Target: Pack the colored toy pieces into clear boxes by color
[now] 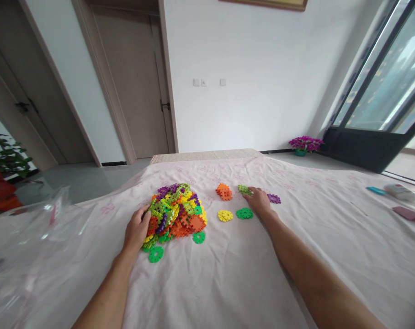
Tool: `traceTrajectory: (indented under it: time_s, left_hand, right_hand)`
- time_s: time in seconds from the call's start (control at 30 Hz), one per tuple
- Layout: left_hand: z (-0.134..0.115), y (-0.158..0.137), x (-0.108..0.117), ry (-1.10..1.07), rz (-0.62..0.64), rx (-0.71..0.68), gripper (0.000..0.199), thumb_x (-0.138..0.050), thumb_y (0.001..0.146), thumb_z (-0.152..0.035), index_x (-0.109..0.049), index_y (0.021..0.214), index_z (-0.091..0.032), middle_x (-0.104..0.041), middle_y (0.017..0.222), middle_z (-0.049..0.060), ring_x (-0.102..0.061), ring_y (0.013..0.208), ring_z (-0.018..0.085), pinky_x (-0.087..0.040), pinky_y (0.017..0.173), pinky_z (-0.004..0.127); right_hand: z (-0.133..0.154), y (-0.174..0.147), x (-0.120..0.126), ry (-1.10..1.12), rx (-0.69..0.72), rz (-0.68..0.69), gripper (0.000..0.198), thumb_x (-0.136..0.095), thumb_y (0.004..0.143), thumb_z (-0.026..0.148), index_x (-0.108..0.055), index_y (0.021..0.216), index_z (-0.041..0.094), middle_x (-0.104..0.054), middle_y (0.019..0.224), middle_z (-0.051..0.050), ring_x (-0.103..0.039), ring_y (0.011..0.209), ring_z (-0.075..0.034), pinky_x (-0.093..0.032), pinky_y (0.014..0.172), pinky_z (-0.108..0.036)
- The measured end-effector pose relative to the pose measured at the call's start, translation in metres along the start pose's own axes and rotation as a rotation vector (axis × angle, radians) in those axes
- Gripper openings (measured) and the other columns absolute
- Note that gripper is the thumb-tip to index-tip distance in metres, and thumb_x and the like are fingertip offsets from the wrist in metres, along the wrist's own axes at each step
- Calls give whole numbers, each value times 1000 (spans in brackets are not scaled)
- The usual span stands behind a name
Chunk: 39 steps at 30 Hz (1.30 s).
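A heaped pile of plastic interlocking building pieces (175,212), in orange, yellow, green, lime and purple, lies on the cloth. My left hand (137,225) rests against the left side of this pile, fingers slightly apart and partly hidden. Right of the pile, my right hand (258,201) has its fingertips closed on a lime-green building piece (243,189) at the cloth. A purple piece (274,198) shows just beyond that hand. Nearby are orange pieces (224,192), a yellow disc (225,215) and a green disc (244,213). Two more green discs (156,254) (199,237) lie by the pile's near edge.
A wrinkled pale pink cloth (207,283) covers the table. Clear plastic packaging (29,256) lies at the left. Toward the right edge are a white packet (400,192), a blue item (376,190) and a dusky pink item (409,214). A potted magenta plant (306,144) stands by the wall.
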<state>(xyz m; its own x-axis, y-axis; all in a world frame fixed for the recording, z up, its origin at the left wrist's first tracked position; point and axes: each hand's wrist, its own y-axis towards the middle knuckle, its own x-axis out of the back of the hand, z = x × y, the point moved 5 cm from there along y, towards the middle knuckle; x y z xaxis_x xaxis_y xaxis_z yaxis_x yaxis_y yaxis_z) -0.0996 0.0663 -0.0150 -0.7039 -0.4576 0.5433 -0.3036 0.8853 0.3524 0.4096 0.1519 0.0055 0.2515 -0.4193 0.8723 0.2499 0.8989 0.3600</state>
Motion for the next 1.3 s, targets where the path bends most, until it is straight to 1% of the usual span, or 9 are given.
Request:
traceTrajectory:
  time_s: [0.1,0.2,0.33,0.5,0.6,0.7,0.93,1.1,1.3]
  left_hand:
    - [-1,0,0,-3,1,-6,44,-42,88,-43,-60,122,-21,-63,126,7,-55,119,23,-39,106,37]
    - [-2,-1,1,-12,-2,-4,44,-43,88,-43,-60,122,-20,-62,127,8,-55,119,23,-39,106,36]
    - [-4,-1,2,-16,-3,-6,44,-43,88,-43,-60,121,-20,-63,126,7,-55,119,23,-39,106,36]
    - [-3,-1,1,-33,-12,-22,44,-44,88,-43,-60,122,-21,-63,126,7,-56,118,22,-40,106,35]
    - [-2,-1,0,-32,-15,-27,44,-44,88,-43,-60,121,-21,-63,126,7,-56,118,22,-40,106,34]
    - [-3,-1,1,-27,-10,-23,44,-43,88,-43,-60,121,-20,-63,126,7,-56,119,22,-39,106,35]
    - [-3,0,1,-15,-3,-13,44,-43,88,-43,-60,122,-20,-62,127,8,-55,119,23,-38,107,36]
    - [-2,0,0,-16,-2,-9,43,-43,88,-42,-60,121,-21,-62,126,8,-55,119,23,-38,107,36]
    - [-1,0,0,-13,-9,-8,43,-43,87,-43,-61,120,-21,-63,126,7,-56,119,23,-39,107,35]
  right_hand:
    - [14,-12,14,42,82,-104,34,-54,88,34,-66,117,21,-62,120,-10,-57,108,-25,-41,91,-33]
    - [51,-32,28,136,292,-99,26,-49,92,32,-70,104,22,-67,107,-7,-58,102,-22,-41,89,-31]
    - [121,-73,34,286,616,115,26,-53,92,40,-71,96,23,-68,97,-5,-60,89,-18,-42,81,-29]
    - [184,-126,26,230,808,268,45,-64,80,55,-67,113,25,-66,103,-6,-57,94,-21,-41,80,-31]
    - [196,-140,22,163,794,308,53,-69,74,58,-65,115,25,-65,103,-7,-56,94,-23,-39,79,-32]
    - [198,-144,23,174,789,315,51,-67,77,56,-63,118,25,-64,103,-8,-56,94,-23,-40,80,-32]
    - [182,-129,31,248,768,277,43,-65,80,46,-64,117,25,-68,108,-6,-61,96,-22,-43,83,-31]
    - [153,-98,25,330,569,209,42,-64,79,39,-63,119,25,-66,116,-5,-65,90,-20,-47,80,-30]
    - [127,-67,1,642,229,243,34,-55,83,41,-67,108,21,-71,97,-5,-67,76,-19,-53,71,-31]
